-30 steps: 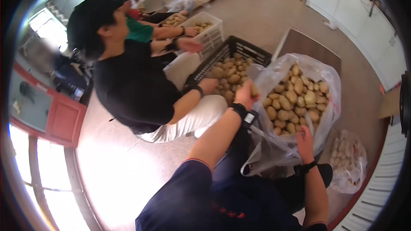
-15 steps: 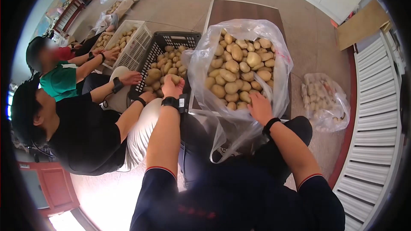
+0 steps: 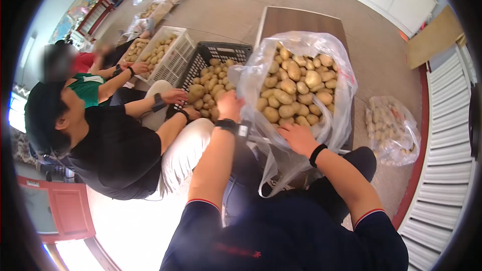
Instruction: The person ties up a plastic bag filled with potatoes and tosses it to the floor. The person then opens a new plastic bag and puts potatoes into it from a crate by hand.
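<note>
My L hand (image 3: pixel 230 105) is hanging btwn the black crate (image 3: pixel 227 46) and the clear plastic bag (image 3: pixel 347 80), just beside the bag's L edge. Its fingers are curling partway in, back of hand facing up; palm side is hidden, so can't tell if they're gripping anything. My R hand (image 3: pixel 299 139) is resting at the bag's near edge, fingers loosely bent & a bit apart, tips touching the rim right by the nearest potatoes (image 3: pixel 296 78). Can't tell if they're pinching plastic.

Arms: L forearm is stretching fwd, almost straight, w/ a black band (image 3: pixel 227 126) circling the wrist; R forearm is slanting in from lower R, elbow out, also w/ a wristband (image 3: pixel 317 155).

Potatoes are lying heaped in the open bag, which is sitting on the brown surface (image 3: pixel 301 20) in front of me; more are filling much of the crate to its L. A co-worker (image 3: pixel 115 145) in a black tee is sitting on my L, both hands at the crate's L side. Another full bag (image 3: pixel 392 130) is lying on the floor (image 3: pixel 226 7) to my R.
</note>
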{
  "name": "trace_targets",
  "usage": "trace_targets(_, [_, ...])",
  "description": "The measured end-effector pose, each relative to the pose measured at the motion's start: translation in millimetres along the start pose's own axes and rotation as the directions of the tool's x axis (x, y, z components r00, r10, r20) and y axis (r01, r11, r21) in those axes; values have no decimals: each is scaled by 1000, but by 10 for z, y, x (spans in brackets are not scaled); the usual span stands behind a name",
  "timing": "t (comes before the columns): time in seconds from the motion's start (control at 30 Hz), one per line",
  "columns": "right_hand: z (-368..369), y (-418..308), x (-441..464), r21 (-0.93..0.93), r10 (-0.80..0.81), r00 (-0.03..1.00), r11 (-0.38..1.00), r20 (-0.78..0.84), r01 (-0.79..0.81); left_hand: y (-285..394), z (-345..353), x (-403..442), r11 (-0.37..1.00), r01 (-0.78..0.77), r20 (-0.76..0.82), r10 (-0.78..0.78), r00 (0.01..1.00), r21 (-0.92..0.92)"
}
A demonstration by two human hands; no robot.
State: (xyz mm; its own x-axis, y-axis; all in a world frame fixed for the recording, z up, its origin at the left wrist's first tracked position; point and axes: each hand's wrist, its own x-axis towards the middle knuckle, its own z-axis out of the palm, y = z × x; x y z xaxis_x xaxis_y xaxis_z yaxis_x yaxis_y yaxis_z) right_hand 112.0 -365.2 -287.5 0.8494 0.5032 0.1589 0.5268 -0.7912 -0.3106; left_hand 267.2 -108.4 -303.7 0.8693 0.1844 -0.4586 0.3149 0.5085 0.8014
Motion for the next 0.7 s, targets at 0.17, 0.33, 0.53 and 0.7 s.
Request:
trace_targets(0.17, [44,-38,40,126,90,995,987,43,-95,-99,404,-487,992,-13,143,-5,990,128])
trace_targets(0.33, [76,158,-24,630,422,906,709,-22,-315,-217,514,-707,878,-91,350,-90,932,470])
trace_targets(0.53, [-134,181,83,955,650,701,-167,294,-245,-189,615,-899,784,-171,446,-147,883,597])
trace_targets(0.7, [-262,36,268,942,612,723,-130,322,-309,-251,617,-891,815,-69,625,-384,680,576])
